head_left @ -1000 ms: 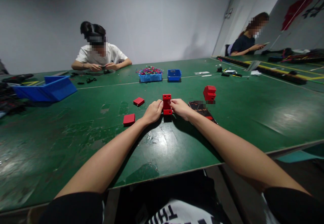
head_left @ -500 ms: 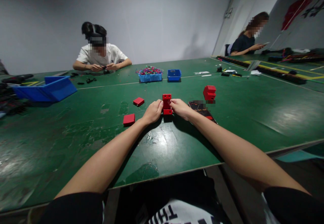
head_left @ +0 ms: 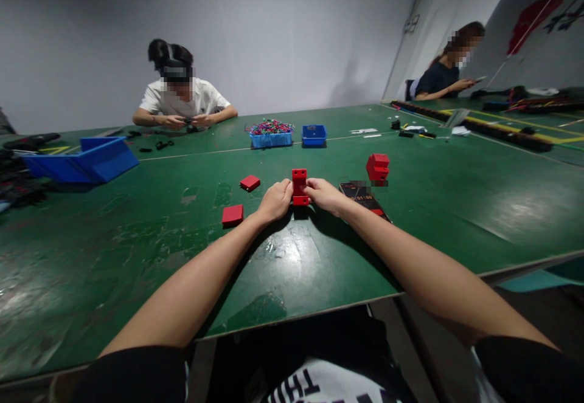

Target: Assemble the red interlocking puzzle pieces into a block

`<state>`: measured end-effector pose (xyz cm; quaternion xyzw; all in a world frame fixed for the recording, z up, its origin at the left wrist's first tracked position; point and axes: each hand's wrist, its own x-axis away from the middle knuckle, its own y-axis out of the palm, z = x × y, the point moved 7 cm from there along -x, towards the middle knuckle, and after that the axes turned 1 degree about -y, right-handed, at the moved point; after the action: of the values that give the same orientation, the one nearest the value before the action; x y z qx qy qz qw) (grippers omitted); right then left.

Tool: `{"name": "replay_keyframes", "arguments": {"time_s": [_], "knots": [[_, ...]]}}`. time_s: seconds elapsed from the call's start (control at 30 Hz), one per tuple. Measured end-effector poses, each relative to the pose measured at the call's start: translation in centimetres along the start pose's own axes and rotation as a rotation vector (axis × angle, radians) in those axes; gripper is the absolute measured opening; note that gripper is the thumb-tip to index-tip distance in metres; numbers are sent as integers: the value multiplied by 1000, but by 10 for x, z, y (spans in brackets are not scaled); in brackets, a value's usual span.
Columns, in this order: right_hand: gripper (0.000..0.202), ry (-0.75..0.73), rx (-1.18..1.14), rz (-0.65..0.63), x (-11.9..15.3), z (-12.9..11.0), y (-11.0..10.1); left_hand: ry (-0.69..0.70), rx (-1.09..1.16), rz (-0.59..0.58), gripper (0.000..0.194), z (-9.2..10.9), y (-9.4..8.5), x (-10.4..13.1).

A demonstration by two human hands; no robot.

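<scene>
Both hands hold a red block-like part (head_left: 299,185) upright, with holes near its top and bottom ends and a recessed middle. My left hand (head_left: 276,200) is closed on its left side. Fingers of my right hand (head_left: 323,194) pinch its right side, their tips partly hidden by the recess. To the left lie two flat red blocks, a nearer one (head_left: 232,215) and a farther one (head_left: 250,183). A larger red angular part (head_left: 378,167) stands to the right, beyond a phone (head_left: 362,196) that shows a timer.
A blue bin (head_left: 86,163) sits at the left. Farther back are a blue tray (head_left: 271,140) heaped with colourful small pieces and a smaller blue tray (head_left: 314,135). One person (head_left: 182,102) works across the green table (head_left: 182,269); another person (head_left: 440,78) sits at the far right.
The red part and the fingers of both hands have shifted very slightly left. Both hands keep their hold, and the other things on the table have not moved.
</scene>
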<state>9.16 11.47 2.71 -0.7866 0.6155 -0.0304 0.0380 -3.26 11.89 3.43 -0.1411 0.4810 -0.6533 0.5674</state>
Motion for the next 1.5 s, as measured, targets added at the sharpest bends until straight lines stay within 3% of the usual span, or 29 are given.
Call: {"name": "replay_keyframes", "arguments": {"time_s": [0.4,0.7,0.93,1.17,1.37,1.5], "knots": [[17,66,-83,43,-1,5,0,21,102,2,33,-1,1,2],[23,160,-508,98,4,-3,-2,-15,221,83,36,1,-6,1],[28,197,-691,81,11,-15,-2,29,17,3,31,9,-2,1],[24,234,-713,85,11,-13,-2,52,-24,-16,19,9,3,0],[10,191,-674,56,6,-9,-2,45,-75,-44,17,7,7,-1],[22,20,-603,-15,3,-13,-1,64,-47,-55,17,7,8,-1]]}}
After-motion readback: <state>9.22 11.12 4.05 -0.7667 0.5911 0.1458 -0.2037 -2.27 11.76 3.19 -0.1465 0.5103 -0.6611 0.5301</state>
